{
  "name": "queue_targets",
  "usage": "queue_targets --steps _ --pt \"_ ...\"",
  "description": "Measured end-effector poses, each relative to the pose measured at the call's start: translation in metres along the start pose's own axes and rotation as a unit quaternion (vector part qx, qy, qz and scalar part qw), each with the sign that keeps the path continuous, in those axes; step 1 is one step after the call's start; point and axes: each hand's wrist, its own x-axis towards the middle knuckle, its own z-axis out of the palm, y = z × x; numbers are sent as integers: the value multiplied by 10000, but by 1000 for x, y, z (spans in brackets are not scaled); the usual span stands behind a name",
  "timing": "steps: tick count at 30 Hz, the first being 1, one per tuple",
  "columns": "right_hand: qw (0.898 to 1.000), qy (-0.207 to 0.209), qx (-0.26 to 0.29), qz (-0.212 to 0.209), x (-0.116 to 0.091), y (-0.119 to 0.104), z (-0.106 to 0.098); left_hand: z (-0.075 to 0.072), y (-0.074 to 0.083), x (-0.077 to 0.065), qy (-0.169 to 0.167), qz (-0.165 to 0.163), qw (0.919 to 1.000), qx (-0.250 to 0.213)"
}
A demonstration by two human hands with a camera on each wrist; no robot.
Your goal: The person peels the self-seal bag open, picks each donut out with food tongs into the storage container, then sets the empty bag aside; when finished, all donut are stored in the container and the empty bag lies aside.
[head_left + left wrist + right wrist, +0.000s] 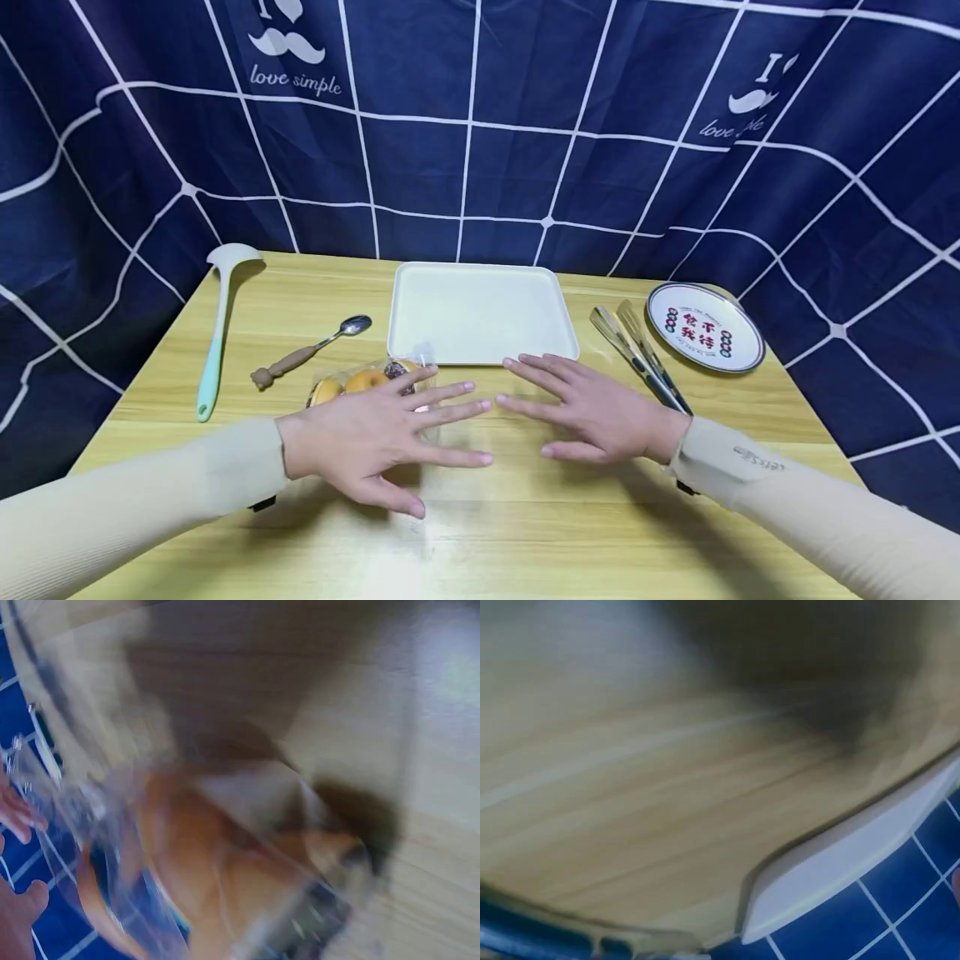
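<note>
Both hands are held over the wooden table with fingers straight and spread, holding nothing. The left hand is over a clear plastic bag of doughnuts and hides part of it; whether it touches the bag I cannot tell. In the left wrist view the bagged doughnuts look large and blurred. The right hand is in front of a white rectangular tray, left of the metal tongs. One corner of the tray shows in the right wrist view.
At the far left lies a ladle with a mint-green handle. A spoon with a brown bear-shaped handle lies between it and the tray. A printed plate stands at the right. A dark blue gridded cloth hangs around the table.
</note>
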Motion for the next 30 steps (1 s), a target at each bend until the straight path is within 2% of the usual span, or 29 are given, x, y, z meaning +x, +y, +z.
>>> queue_targets --steps 5,7,9,11,13,16,19,20,23,25,27,28,30 --pt "9950 52 786 610 20 5 6 -7 -11 -18 265 -548 9978 -247" --pt "9858 -22 1304 1054 30 3 9 -9 -18 -27 328 -950 9942 -374" --pt "9693 -77 1897 1561 41 -1 13 -11 -26 -37 333 -1505 9864 -578" --pt "9411 -80 2679 2062 54 -5 17 -12 -33 -46 310 -2138 9728 -832" --pt "9094 -56 3337 2482 67 -9 22 -13 -38 -55 257 -2828 9529 -1063" --pt "8452 -169 4451 2955 86 -16 27 -13 -43 -65 200 -3733 9151 -1510" --pt "7788 -445 5331 3275 100 -23 28 -13 -46 -71 142 -4351 8815 -1828" --pt "7563 -544 5597 3343 104 -25 27 -13 -47 -73 117 -4482 8732 -1911" --pt "7049 -769 6145 3459 111 -32 28 -12 -50 -77 102 -4707 8571 -2093" --pt "6775 -866 6413 3496 114 -36 28 -10 -51 -80 72 -4839 8455 -2257" --pt "6549 -882 6640 3500 117 -40 30 -7 -53 -83 31 -4912 8365 -2431" --pt "6462 -867 6721 3510 118 -41 31 -5 -54 -85 1 -4944 8321 -2514" --pt "6367 -833 6818 3504 119 -42 33 -2 -56 -88 -80 -4999 8194 -2803"
